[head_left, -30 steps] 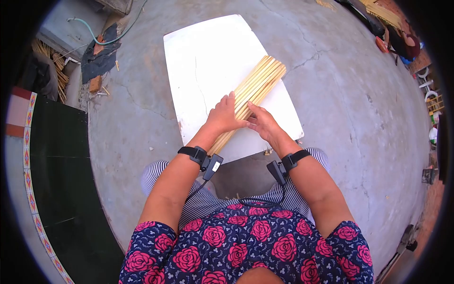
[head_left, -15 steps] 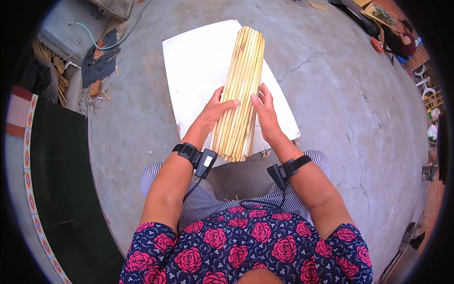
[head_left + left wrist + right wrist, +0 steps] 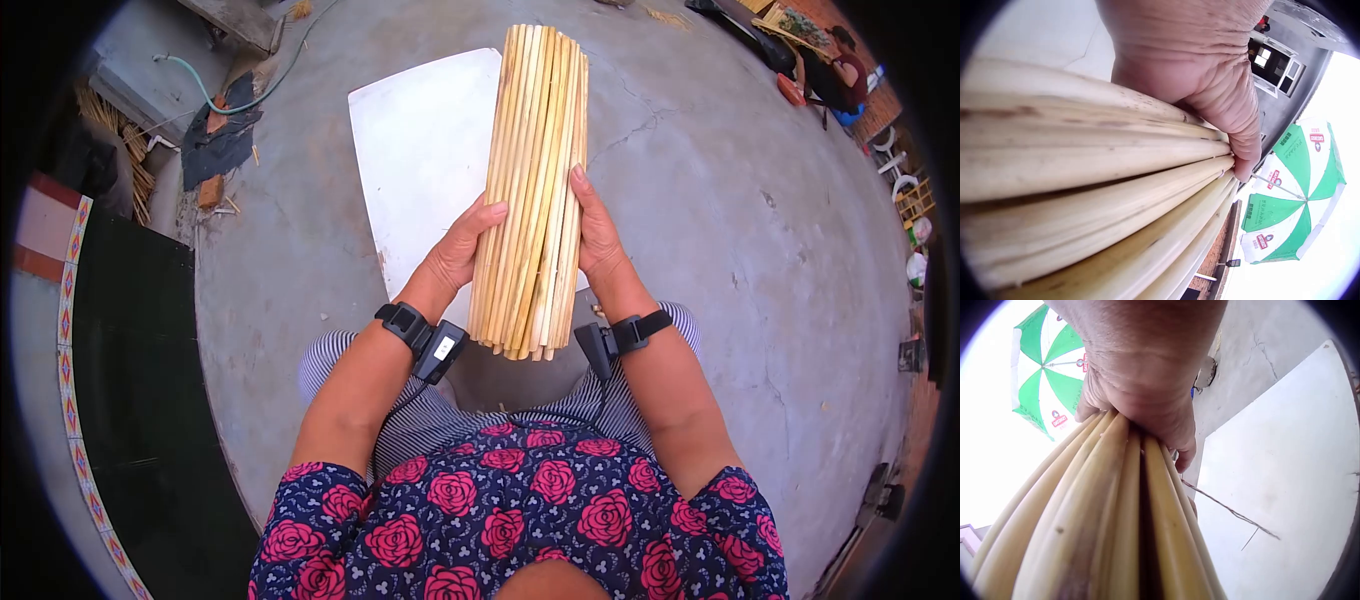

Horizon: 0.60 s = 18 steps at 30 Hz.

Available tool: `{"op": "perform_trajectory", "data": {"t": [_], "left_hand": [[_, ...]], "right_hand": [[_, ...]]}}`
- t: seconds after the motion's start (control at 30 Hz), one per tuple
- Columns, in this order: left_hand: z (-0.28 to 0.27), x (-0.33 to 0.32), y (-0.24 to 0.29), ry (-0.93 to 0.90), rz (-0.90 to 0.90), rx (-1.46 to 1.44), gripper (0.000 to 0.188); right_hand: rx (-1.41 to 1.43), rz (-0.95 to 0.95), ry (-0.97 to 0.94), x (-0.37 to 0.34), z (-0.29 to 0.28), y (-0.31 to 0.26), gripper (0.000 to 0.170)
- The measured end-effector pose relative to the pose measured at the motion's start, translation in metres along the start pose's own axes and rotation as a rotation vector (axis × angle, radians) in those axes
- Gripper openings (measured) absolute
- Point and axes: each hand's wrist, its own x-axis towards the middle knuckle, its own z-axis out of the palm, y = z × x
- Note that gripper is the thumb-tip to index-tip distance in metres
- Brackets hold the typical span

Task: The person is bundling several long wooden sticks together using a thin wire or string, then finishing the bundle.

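A thick bundle of pale yellow sticks (image 3: 528, 190) is held lengthwise in front of the body, its near ends evenly bunched. On its left side my left hand (image 3: 462, 242) grips it, thumb over the top sticks. My right hand (image 3: 600, 230) clasps the opposite side, thumb along the edge; its fingers curl under and are mostly hidden. Close up in the left wrist view, the sticks (image 3: 1097, 169) run to the thumb tip. In the right wrist view, a thin twisted strand (image 3: 1229, 515) extends from beside the bundle across the white board (image 3: 1266, 469).
The white board (image 3: 425, 150) lies low beneath the bundle, on grey concrete floor (image 3: 720, 250). A dark green panel (image 3: 135, 370) stands at left, with a hose (image 3: 185, 75) beyond it. Another person (image 3: 845, 80) is at far right. A green-and-white umbrella (image 3: 1300, 197) is overhead.
The bundle has swung from a diagonal lean to nearly straight ahead and come up closer to the head camera. Both hands have shifted from close together to opposite sides of it.
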Motion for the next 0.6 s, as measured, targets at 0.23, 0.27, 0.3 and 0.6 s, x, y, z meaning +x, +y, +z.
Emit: {"op": "perform_trajectory", "data": {"t": [0.23,0.27,0.3,0.6], "left_hand": [[-0.007,0.004,0.023,0.086,0.085,0.503,0.089],[-0.007,0.006,0.027,0.126,0.137,0.553,0.089],[0.0,0.007,0.032,0.125,0.161,0.589,0.096],[0.02,-0.001,0.056,0.245,0.409,0.771,0.121]], "right_hand": [[-0.337,-0.208,-0.033,0.001,0.013,-0.014,0.081],[-0.39,-0.254,-0.015,0.003,0.016,-0.011,0.085],[-0.443,-0.299,0.001,0.005,0.021,-0.008,0.089],[-0.798,-0.409,-0.159,0.009,0.052,-0.011,0.111]]}}
